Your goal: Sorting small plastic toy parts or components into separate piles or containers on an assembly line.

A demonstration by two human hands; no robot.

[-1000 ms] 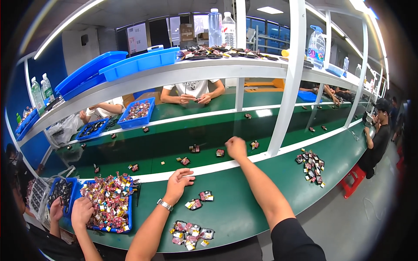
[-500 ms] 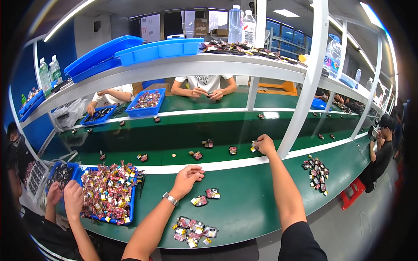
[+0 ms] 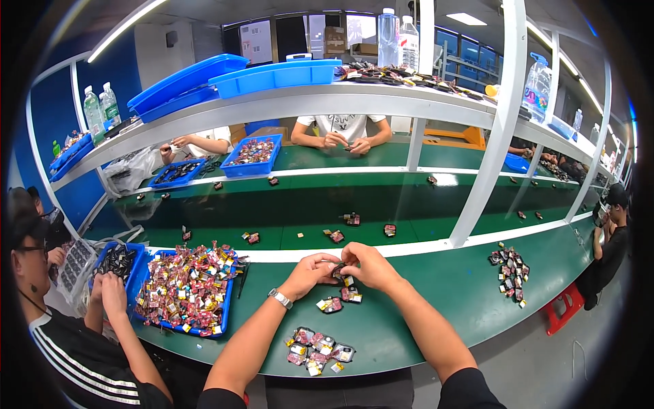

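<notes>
In front of me, above the green bench (image 3: pixel 436 293), my left hand (image 3: pixel 308 275) and my right hand (image 3: pixel 371 266) meet, fingers closed on a small black electronic part (image 3: pixel 338 274). The fingers cover most of it. Just below lie two similar black housings with pink and white pieces, one electronic part (image 3: pixel 330 305) nearer to me and another (image 3: pixel 351 295) close under my right hand. Nearer the front edge is a cluster of such electronic parts (image 3: pixel 315 351), with yellow tabs showing. My left wrist wears a metal watch (image 3: pixel 280 298).
A blue tray (image 3: pixel 221 320) heaped with pink and white pieces stands left, beside a co-worker's hands (image 3: pixel 111 293). More electronic parts (image 3: pixel 509 274) lie to the right. Beyond a white rail (image 3: pixel 272 255), the green belt (image 3: pixel 306 198) carries scattered parts. A white post (image 3: pixel 487 136) rises at right.
My right hand has come back from the belt to my left hand, bringing a part with it. Both hands now hold that part. The view has shifted slightly left.
</notes>
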